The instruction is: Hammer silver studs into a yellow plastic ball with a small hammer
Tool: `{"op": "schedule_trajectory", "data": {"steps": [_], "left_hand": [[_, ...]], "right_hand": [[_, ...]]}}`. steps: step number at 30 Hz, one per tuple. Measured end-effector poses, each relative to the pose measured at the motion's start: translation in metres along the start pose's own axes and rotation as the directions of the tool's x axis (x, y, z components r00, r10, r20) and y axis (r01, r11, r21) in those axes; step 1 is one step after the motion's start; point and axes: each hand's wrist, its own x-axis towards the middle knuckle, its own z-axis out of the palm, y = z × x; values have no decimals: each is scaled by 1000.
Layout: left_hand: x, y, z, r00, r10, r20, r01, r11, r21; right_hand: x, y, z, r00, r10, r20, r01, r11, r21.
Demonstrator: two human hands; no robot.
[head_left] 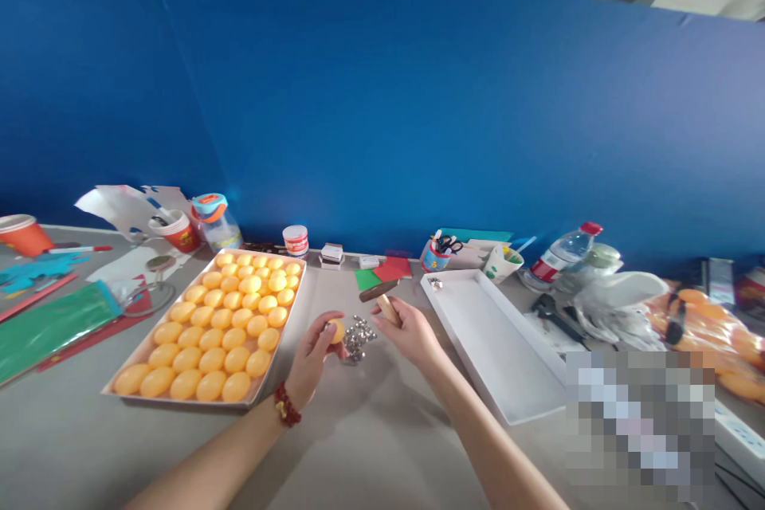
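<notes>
A smooth, round orange ball point(337, 331) is pinched between the thumb and fingers of the left hand point(315, 347), seemingly to steady it, while the right hand point(409, 328) wraps its fingers around the pale wooden handle of a dark-headed, hammer-like tool point(388, 307), leaving the head free. A loose heap of shiny silver metal pieces point(357, 337) lies between the hands, handy to both. Farther out, a shallow white cardboard box point(179, 402) filled with orange balls point(221, 317) flanks the left hand and a long, shallow white tray point(508, 347) the right, probably for easy reach.

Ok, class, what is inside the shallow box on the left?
Rows of orange balls fill the shallow box. Whatever lies directly under them is covered and cannot be seen.
</notes>
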Motion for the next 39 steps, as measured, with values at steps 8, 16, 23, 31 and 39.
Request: {"op": "schedule_trajectory", "data": {"steps": [8,16,23,31,39], "left_hand": [[3,-11,-4,999,16,29,-18,998,56],[0,-5,-2,987,67,144,-81,992,92],[2,-5,-1,968,84,237,-92,995,24],[-2,0,3,979,11,201,-11,1000,0],[-1,0,4,987,26,160,-32,999,32]], "right_hand": [[13,-4,-5,986,49,158,-3,961,-275],[14,12,-6,979,62,195,-11,968,-251],[9,11,-2,976,46,211,-8,984,-176],[1,17,6,968,85,236,-133,971,197],[9,15,-1,969,84,232,-119,982,144]]}}
